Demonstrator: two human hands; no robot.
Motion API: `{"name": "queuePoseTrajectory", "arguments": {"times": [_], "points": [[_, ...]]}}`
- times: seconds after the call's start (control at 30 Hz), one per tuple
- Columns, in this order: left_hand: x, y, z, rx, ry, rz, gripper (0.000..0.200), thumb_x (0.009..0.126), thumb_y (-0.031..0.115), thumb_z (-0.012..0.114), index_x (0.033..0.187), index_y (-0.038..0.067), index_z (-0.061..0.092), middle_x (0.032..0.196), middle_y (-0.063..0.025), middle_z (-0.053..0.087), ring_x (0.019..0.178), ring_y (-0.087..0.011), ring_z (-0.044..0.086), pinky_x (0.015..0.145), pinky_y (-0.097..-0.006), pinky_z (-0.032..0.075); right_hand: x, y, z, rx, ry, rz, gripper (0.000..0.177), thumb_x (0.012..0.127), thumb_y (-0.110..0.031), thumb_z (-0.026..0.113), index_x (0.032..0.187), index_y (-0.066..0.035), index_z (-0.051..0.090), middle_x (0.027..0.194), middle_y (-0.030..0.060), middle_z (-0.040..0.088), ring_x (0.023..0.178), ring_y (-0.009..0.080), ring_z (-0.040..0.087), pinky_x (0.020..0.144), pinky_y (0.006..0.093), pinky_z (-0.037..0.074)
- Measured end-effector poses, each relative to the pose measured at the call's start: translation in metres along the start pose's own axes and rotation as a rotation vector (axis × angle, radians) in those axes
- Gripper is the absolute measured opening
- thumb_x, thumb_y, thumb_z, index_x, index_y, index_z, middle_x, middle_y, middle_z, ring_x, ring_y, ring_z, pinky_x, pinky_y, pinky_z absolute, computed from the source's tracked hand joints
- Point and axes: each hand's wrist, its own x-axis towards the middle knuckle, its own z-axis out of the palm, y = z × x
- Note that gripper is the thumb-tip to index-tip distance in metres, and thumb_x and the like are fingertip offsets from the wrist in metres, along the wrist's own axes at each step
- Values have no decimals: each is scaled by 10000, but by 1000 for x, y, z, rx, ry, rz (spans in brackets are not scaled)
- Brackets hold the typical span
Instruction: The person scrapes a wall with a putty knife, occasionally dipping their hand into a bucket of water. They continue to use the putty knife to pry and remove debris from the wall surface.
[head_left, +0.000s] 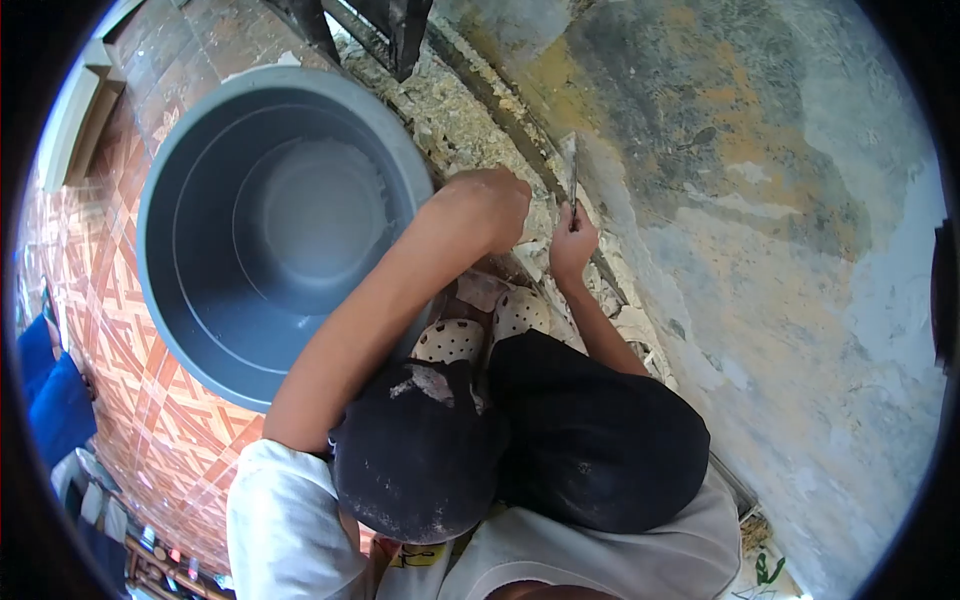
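My right hand (573, 245) is wrapped round a thin metal hand tool (573, 178), probably a trowel or scraper seen nearly edge-on. Its upper end rests close to the foot of the patchy plastered wall (700, 150). My left hand (488, 208) is closed, knuckles up, over the strip of broken plaster and rubble (455, 125) along the wall base. Whatever its fingers hold is hidden under the hand. A large grey plastic tub (285, 330) stands beside my left forearm, with a pale patch on its bottom.
My spotted clogs (448, 342) and bent knees are between my arms. Dark metal legs (405, 40) stand at the top, beyond the tub. Patterned tiles (115, 370) cover the floor at left, where a blue cloth (60, 410) and assorted items lie.
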Motion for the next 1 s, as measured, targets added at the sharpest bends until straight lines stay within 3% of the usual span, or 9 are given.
{"name": "queuePoseTrajectory", "arguments": {"times": [0.2, 0.23, 0.33, 0.43, 0.67, 0.8, 0.83, 1.0], "points": [[-1, 6, -3, 15, -37, -21, 260, 839, 148, 494, 888, -50, 655, 952, -241, 654, 927, -376, 634, 832, -449, 495, 6, 3, 14, 82, 5, 3, 335, 936, -247, 554, 1062, 54, 627, 686, 197, 597, 557, 215, 505, 573, 355, 427], [-1, 5, -3, 10, -33, -18, 260, 841, 150, 494, 894, -50, 651, 951, -241, 654, 932, -376, 633, 834, -448, 494, 3, 0, 8, 71, 9, 32, 312, 930, -220, 564, 1056, 58, 626, 693, 197, 598, 569, 180, 500, 569, 338, 423], [-2, 3, -5, 28, -21, -24, 261, 850, 160, 493, 909, -45, 643, 948, -239, 654, 938, -376, 630, 832, -448, 495, 1, -2, 15, 217, 85, -11, 281, 922, -189, 573, 1039, 60, 629, 646, 152, 567, 570, 140, 468, 547, 317, 403], [1, -1, -1, 26, -5, -3, 261, 857, 166, 491, 912, -38, 645, 948, -242, 653, 933, -380, 629, 826, -449, 495, 15, -10, 34, 209, 0, -66, 270, 922, -177, 573, 1026, 66, 632, 599, 92, 510, 562, 120, 433, 521, 298, 376], [1, 1, -3, 17, -48, 11, 259, 857, 169, 496, 906, -35, 649, 956, -246, 644, 940, -374, 625, 824, -449, 494, -12, 0, 36, 344, 99, 62, 297, 929, -190, 569, 982, 96, 630, 595, 30, 480, 567, 75, 402, 500, 271, 348], [-1, 2, -3, 22, -30, -36, 266, 861, 176, 499, 900, -42, 647, 955, -251, 643, 931, -378, 626, 816, -455, 497, -20, 0, 74, 464, 128, 127, 344, 932, -190, 567, 1107, 104, 606, 620, 33, 495, 575, 84, 416, 501, 274, 355], [-1, 1, -1, 10, -14, -18, 267, 861, 176, 500, 897, -44, 647, 956, -253, 644, 929, -379, 627, 816, -456, 498, -19, 2, 79, 346, 181, 72, 362, 928, -198, 575, 1146, 91, 597, 621, 48, 514, 580, 90, 432, 505, 274, 368], [1, 0, -3, 15, -45, -6, 257, 852, 159, 504, 906, -42, 655, 965, -258, 644, 934, -378, 632, 810, -453, 504, -4, 3, 20, 210, 87, -2, 352, 926, -199, 583, 1134, 84, 605, 651, 102, 585, 597, 104, 461, 553, 273, 411]]}}
